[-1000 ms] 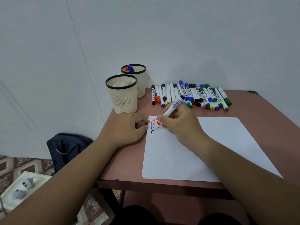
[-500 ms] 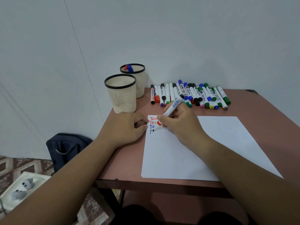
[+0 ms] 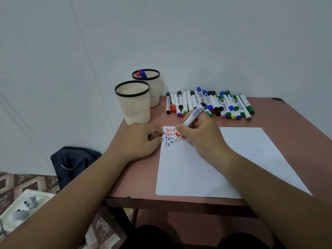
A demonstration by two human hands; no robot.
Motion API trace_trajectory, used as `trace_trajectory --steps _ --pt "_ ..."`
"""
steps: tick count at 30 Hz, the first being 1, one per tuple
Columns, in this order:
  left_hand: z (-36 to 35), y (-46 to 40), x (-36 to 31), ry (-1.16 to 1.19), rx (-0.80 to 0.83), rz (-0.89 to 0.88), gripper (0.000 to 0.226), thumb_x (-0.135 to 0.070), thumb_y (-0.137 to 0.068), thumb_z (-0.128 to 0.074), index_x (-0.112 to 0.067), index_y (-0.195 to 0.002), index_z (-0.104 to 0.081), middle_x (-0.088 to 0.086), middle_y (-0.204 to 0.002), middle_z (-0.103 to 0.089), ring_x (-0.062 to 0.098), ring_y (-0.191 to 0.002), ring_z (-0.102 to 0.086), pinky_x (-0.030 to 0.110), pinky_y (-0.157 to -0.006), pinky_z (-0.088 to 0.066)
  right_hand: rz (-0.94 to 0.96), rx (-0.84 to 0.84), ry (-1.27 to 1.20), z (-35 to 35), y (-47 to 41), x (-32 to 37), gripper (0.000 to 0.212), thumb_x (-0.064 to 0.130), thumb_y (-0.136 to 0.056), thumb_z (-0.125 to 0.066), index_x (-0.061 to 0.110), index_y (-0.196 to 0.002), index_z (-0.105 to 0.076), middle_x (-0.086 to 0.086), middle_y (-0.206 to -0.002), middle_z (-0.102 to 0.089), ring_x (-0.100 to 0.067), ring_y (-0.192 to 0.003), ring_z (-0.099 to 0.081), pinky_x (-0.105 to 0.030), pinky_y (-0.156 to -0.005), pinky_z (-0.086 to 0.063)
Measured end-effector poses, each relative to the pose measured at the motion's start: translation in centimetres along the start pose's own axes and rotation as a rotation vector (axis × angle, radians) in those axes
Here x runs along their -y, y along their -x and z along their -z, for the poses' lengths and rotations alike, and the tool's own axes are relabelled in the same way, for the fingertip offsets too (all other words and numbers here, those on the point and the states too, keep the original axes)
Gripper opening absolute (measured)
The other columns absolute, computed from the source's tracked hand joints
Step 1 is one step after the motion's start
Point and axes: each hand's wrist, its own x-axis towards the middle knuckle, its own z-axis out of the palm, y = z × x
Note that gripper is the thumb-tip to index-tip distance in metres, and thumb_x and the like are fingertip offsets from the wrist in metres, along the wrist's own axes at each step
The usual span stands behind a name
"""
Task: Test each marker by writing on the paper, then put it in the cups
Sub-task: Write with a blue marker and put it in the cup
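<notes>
Taking the paper [image 3: 224, 164] as my landmark and reading left to right; off its far left corner stand two mesh cups, the near cup [image 3: 133, 103] seemingly empty, the far cup [image 3: 148, 87] holding an orange and a blue marker; my left hand [image 3: 142, 141] rests on the table against the paper's left edge, fingers loosely curled, holding nothing that I can see; just right of it, over the paper's far left corner, my right hand [image 3: 199, 135] pinches the black marker [image 3: 190, 121] in a writing grip; its long axis tilts from the nib, at the fourth line where "Te" stands, up and away toward the row of untested markers [image 3: 212, 105] beyond the paper's far edge. I judge the word is half written; the cups lie beyond and left of the gripping fingers, nearer the left hand.
</notes>
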Motion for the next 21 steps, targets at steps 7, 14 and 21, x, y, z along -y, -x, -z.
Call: trace_trajectory --steps 7,14,21 --pt "-0.10 -0.01 0.12 0.002 -0.014 -0.006 0.020 -0.043 -0.090 -0.067 -0.041 -0.109 -0.072 -0.019 -0.072 -0.063 0.001 -0.072 -0.057 0.019 -0.059 -0.036 0.009 0.002 0.001 -0.02 -0.01 0.04 0.017 0.010 -0.088 -0.079 0.013 -0.092 -0.063 -0.010 -0.086 -0.074 -0.019 -0.082 -0.076 -0.041 -0.077 -0.065" --pt "-0.05 -0.06 0.05 -0.007 -0.014 -0.006 0.020 -0.044 -0.090 -0.065 -0.043 -0.109 -0.072 -0.019 -0.070 -0.061 0.001 -0.070 -0.056 0.020 -0.056 -0.033 0.010 -0.004 -0.011 0.04 -0.03 -0.12 0.017 0.012 -0.088 -0.080 0.015 -0.092 -0.064 -0.008 -0.085 -0.073 -0.015 -0.078 -0.074 -0.040 -0.077 -0.065" --pt "-0.08 0.00 0.04 0.011 -0.018 -0.014 0.021 -0.041 -0.090 -0.067 -0.040 -0.110 -0.073 -0.017 -0.072 -0.063 0.002 -0.071 -0.056 0.018 -0.057 -0.035 -0.004 -0.051 -0.006 0.16 -0.34 -0.36 0.017 0.014 -0.088 -0.079 0.023 -0.089 -0.064 -0.002 -0.087 -0.072 -0.008 -0.079 -0.073 -0.044 -0.080 -0.064"
